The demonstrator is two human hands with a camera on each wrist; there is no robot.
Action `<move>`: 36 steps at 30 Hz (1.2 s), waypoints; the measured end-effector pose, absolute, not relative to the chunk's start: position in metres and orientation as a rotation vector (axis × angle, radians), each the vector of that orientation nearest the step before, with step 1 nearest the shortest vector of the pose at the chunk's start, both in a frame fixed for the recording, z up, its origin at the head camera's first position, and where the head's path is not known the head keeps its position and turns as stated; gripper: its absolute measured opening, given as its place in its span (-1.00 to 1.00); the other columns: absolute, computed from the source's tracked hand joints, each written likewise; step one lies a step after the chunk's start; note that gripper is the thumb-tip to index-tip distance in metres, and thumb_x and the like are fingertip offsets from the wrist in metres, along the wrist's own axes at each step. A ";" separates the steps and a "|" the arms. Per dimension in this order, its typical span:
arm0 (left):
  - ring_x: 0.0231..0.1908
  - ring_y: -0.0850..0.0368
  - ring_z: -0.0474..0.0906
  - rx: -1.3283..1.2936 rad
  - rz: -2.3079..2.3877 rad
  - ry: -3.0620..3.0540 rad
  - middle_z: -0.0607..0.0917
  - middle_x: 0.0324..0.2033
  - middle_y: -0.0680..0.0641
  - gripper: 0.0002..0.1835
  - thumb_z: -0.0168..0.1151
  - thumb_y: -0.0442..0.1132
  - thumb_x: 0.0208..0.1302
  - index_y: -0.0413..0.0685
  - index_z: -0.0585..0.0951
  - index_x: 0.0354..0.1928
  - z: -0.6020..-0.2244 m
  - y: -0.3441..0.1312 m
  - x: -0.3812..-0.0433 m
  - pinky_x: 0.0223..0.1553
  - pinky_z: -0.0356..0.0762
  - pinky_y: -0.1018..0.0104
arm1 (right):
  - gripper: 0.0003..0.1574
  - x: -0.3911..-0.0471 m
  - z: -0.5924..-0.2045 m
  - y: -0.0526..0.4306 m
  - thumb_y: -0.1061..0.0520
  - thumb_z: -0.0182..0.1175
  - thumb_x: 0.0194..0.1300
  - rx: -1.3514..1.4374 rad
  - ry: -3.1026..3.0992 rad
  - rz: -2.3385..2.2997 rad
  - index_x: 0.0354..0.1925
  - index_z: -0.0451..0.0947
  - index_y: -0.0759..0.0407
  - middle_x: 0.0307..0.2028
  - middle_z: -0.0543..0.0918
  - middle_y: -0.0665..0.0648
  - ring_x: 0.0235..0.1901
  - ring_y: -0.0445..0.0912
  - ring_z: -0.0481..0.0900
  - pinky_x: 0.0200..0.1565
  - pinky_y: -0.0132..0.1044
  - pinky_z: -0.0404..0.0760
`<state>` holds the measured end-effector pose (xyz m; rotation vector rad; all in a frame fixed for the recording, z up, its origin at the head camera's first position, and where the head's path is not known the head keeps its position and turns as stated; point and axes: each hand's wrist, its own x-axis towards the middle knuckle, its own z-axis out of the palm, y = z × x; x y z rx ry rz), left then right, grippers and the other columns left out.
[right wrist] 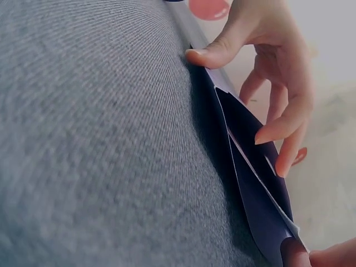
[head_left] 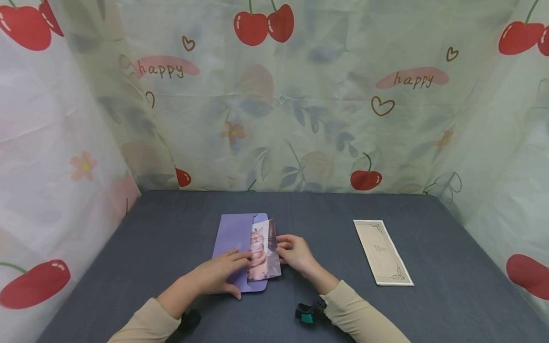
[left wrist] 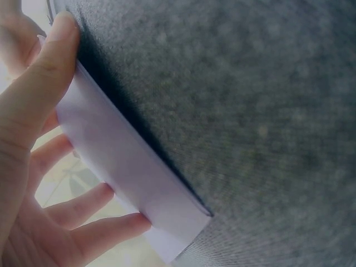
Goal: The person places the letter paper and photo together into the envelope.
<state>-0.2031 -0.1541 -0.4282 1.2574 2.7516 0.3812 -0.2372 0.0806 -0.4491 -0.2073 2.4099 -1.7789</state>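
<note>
A purple envelope lies on the dark table with its opening toward the right. Sticking out of that opening is a picture card with a pinkish cat on it and a darker strip along its right side; its left part is hidden in the envelope. My left hand rests spread over the envelope, fingers on top and thumb at the near edge. In the left wrist view the fingertips touch the envelope's pale face. With finger and thumb, my right hand pinches the card's right edge.
To the right lies a long beige card with a white border and corner ornaments. A black strap with a green part shows by the right wrist. Printed cloth walls enclose the table at the back and sides.
</note>
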 end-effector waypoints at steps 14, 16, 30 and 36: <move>0.23 -0.22 0.34 1.272 0.353 2.758 0.43 0.24 -0.11 -0.31 0.40 0.09 -0.08 -0.08 0.47 0.09 -0.430 -0.155 -0.204 0.20 0.36 -0.08 | -0.59 -0.237 -0.453 0.077 0.35 0.11 0.21 -0.339 2.370 -1.808 0.05 0.43 0.47 -0.21 0.67 0.37 -0.32 -0.06 0.68 -0.34 -0.26 0.70; 0.24 -0.23 0.32 1.254 0.352 2.749 0.42 0.26 -0.11 -0.27 0.40 0.08 -0.08 -0.10 0.45 0.14 -0.429 -0.155 -0.204 0.21 0.34 -0.09 | -0.58 -0.236 -0.453 0.076 0.34 0.12 0.22 -0.363 2.370 -1.804 0.06 0.42 0.48 -0.21 0.67 0.36 -0.32 -0.08 0.68 -0.34 -0.27 0.70; 0.29 -0.22 0.26 1.222 0.352 2.717 0.36 0.31 -0.13 -0.17 0.40 0.05 -0.05 -0.14 0.36 0.27 -0.427 -0.154 -0.204 0.26 0.27 -0.11 | -0.55 -0.238 -0.455 0.063 0.43 0.07 0.20 -0.279 2.371 -1.777 0.09 0.39 0.51 -0.18 0.63 0.46 -0.36 -0.04 0.64 -0.34 -0.21 0.70; 0.27 -0.25 0.30 1.239 0.337 2.733 0.40 0.28 -0.12 -0.26 0.41 0.06 -0.08 -0.12 0.44 0.14 -0.427 -0.154 -0.204 0.25 0.29 -0.11 | -0.54 -0.238 -0.457 0.061 0.43 0.07 0.20 -0.286 2.357 -1.777 0.10 0.39 0.49 -0.16 0.63 0.45 -0.34 -0.04 0.66 -0.34 -0.25 0.70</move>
